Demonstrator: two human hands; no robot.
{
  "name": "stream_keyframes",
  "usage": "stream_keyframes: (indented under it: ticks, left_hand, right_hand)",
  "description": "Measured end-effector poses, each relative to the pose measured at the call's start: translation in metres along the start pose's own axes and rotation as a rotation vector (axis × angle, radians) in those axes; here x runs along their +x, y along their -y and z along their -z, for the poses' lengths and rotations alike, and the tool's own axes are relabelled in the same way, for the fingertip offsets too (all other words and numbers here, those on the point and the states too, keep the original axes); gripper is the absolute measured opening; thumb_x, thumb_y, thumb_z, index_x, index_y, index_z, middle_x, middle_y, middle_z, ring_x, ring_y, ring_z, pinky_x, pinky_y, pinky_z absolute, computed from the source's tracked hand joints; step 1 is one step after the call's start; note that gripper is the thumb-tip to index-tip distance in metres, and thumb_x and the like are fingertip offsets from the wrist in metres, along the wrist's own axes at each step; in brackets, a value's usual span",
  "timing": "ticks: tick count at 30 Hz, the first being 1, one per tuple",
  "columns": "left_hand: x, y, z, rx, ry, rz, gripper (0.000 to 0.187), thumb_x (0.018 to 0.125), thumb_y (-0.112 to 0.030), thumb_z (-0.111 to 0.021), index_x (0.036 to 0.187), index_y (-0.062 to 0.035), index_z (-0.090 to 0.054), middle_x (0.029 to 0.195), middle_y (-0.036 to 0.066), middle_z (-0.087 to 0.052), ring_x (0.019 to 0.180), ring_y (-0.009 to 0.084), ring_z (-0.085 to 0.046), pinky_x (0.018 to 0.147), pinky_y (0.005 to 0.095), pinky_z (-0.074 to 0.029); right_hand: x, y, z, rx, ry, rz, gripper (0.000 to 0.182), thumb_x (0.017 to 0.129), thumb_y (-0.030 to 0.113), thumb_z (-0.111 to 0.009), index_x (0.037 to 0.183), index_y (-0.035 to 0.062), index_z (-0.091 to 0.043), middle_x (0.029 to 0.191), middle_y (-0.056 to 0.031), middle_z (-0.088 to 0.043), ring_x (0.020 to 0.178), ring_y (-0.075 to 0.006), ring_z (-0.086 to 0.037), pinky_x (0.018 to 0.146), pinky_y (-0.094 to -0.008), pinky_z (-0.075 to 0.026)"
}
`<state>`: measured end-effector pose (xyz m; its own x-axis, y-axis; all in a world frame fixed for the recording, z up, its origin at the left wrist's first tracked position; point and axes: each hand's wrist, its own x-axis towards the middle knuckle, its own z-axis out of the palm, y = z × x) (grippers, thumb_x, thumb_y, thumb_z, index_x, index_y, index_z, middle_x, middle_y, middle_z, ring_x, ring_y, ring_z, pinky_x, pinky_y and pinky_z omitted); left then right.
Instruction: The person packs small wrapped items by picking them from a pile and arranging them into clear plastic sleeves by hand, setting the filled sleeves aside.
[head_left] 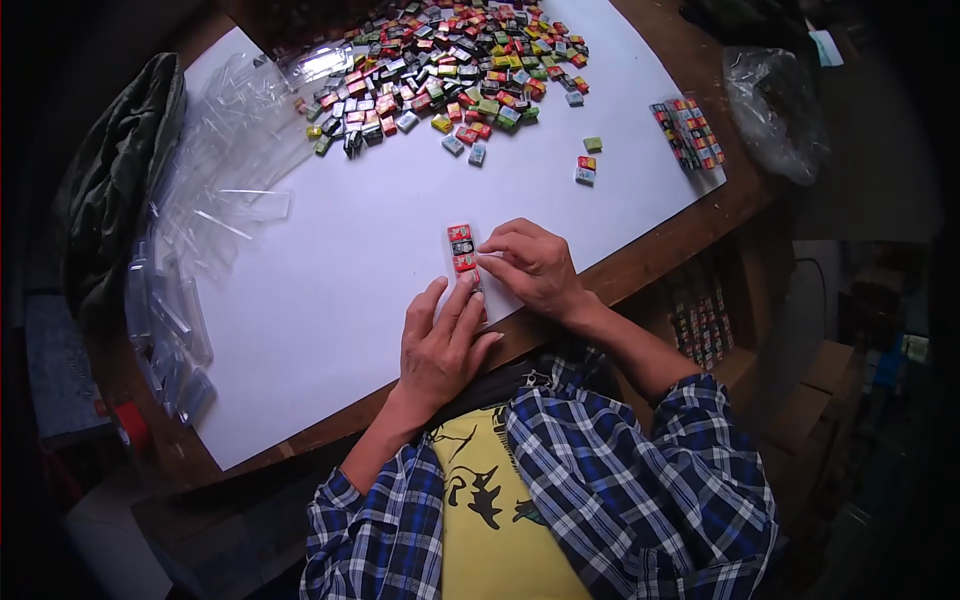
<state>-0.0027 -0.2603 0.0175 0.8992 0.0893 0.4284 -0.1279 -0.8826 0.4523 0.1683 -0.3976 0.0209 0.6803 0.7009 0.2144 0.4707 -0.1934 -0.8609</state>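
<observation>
A short row of small printed boxes [461,247], red ones with a black one among them, lies lengthwise in front of me near the table's front edge. It seems to sit in a narrow clear plastic tray. My left hand [443,343] holds the near end of this row, its fingers over the boxes and hiding several of them. On the right side, my right hand [533,268] has thumb and forefinger pinched together against the row, beside the black box. Whatever is between those fingertips is too small to make out.
A large heap of small colourful boxes [450,75] covers the back of the white sheet [330,330]. Clear plastic trays [235,150] pile up at left beside dark cloth [120,180]. Filled packs [688,134], a few loose boxes [586,170] and a plastic bag [775,110] lie right.
</observation>
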Motion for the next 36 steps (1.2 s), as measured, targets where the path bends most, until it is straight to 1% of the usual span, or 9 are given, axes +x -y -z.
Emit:
stream_keyframes:
  ticks: [3, 12, 15, 19, 22, 24, 27, 32, 36]
  left_hand:
    - [0.004, 0.001, 0.001, 0.063, 0.069, 0.011, 0.041, 0.09, -0.027, -0.084, 0.121, -0.0015, -0.075, 0.139, 0.014, -0.07, 0.132, 0.0383, -0.06, 0.107, 0.0495, -0.051]
    - [-0.005, 0.008, -0.004, -0.006, 0.065, -0.037, 0.039, 0.089, -0.021, -0.086, 0.121, -0.0011, -0.076, 0.138, 0.012, -0.071, 0.131, 0.039, -0.06, 0.108, 0.0508, -0.051]
    - [-0.007, 0.009, -0.005, -0.018, 0.057, -0.031, 0.039, 0.088, -0.021, -0.086, 0.119, -0.0011, -0.076, 0.136, 0.011, -0.072, 0.13, 0.0383, -0.061, 0.106, 0.0504, -0.052]
    - [-0.009, 0.01, -0.009, -0.027, 0.028, -0.013, 0.038, 0.086, -0.022, -0.087, 0.116, -0.002, -0.076, 0.134, 0.01, -0.073, 0.128, 0.0371, -0.062, 0.104, 0.0491, -0.053]
    - [-0.004, 0.008, -0.004, -0.039, 0.01, -0.04, 0.036, 0.086, -0.021, -0.087, 0.115, -0.0024, -0.077, 0.131, 0.008, -0.073, 0.127, 0.0364, -0.062, 0.103, 0.0482, -0.054]
    - [-0.003, 0.008, -0.004, -0.032, 0.009, -0.014, 0.035, 0.086, -0.021, -0.086, 0.114, -0.0027, -0.077, 0.13, 0.008, -0.073, 0.126, 0.0364, -0.062, 0.103, 0.0484, -0.054]
    - [-0.004, 0.007, -0.002, -0.043, 0.02, -0.021, 0.034, 0.086, -0.021, -0.086, 0.114, -0.0031, -0.077, 0.128, 0.008, -0.073, 0.126, 0.0364, -0.062, 0.103, 0.0487, -0.054]
    - [-0.005, 0.009, -0.003, -0.071, 0.024, -0.025, 0.033, 0.087, -0.021, -0.085, 0.113, -0.0017, -0.077, 0.127, 0.008, -0.073, 0.125, 0.0366, -0.062, 0.103, 0.0492, -0.053]
    - [-0.006, 0.009, -0.004, -0.075, 0.014, -0.058, 0.032, 0.088, -0.021, -0.084, 0.112, -0.0008, -0.077, 0.127, 0.009, -0.072, 0.125, 0.0365, -0.063, 0.104, 0.0497, -0.053]
  right_hand:
    - [0.011, 0.002, -0.001, 0.061, 0.072, -0.071, 0.015, 0.091, 0.016, -0.085, 0.101, 0.006, -0.081, 0.099, -0.009, -0.074, 0.07, -0.0178, -0.072, 0.06, -0.0323, -0.056]
    - [0.02, -0.014, -0.005, -0.058, 0.166, 0.048, 0.013, 0.09, 0.014, -0.085, 0.1, 0.0074, -0.082, 0.093, -0.0073, -0.075, 0.073, -0.0185, -0.072, 0.066, -0.0317, -0.057]
    - [0.034, -0.011, 0.026, 0.042, 0.07, 0.004, 0.013, 0.089, 0.01, -0.084, 0.101, 0.0076, -0.082, 0.095, -0.0071, -0.077, 0.072, -0.0167, -0.071, 0.065, -0.0302, -0.056]
    - [0.069, -0.051, 0.103, -0.343, -0.306, -0.044, 0.021, 0.091, 0.001, -0.077, 0.112, 0.0055, -0.08, 0.117, -0.0118, -0.077, 0.077, -0.0168, -0.075, 0.069, -0.0309, -0.059]
    - [0.073, -0.092, 0.141, -0.522, -0.186, -0.012, 0.021, 0.093, 0.001, -0.075, 0.113, 0.0043, -0.08, 0.12, -0.0118, -0.078, 0.079, -0.0213, -0.076, 0.073, -0.0329, -0.062]
    - [0.077, -0.115, 0.155, -0.622, -0.078, 0.207, 0.02, 0.094, 0.003, -0.077, 0.114, 0.004, -0.079, 0.122, -0.0097, -0.078, 0.08, -0.0246, -0.077, 0.073, -0.0337, -0.062]
    - [0.072, -0.113, 0.153, -0.582, -0.053, 0.086, 0.021, 0.093, 0.004, -0.08, 0.113, 0.0038, -0.079, 0.119, -0.0106, -0.079, 0.079, -0.0234, -0.077, 0.072, -0.0329, -0.062]
    - [0.05, -0.045, 0.11, -0.301, -0.088, 0.064, 0.022, 0.089, 0.004, -0.085, 0.11, 0.0033, -0.079, 0.109, -0.0117, -0.079, 0.077, -0.0209, -0.075, 0.07, -0.031, -0.061]
    - [0.018, -0.003, 0.046, -0.185, 0.184, 0.258, 0.016, 0.087, 0.003, -0.086, 0.102, 0.004, -0.078, 0.102, -0.0102, -0.077, 0.082, -0.0231, -0.075, 0.069, -0.0324, -0.062]
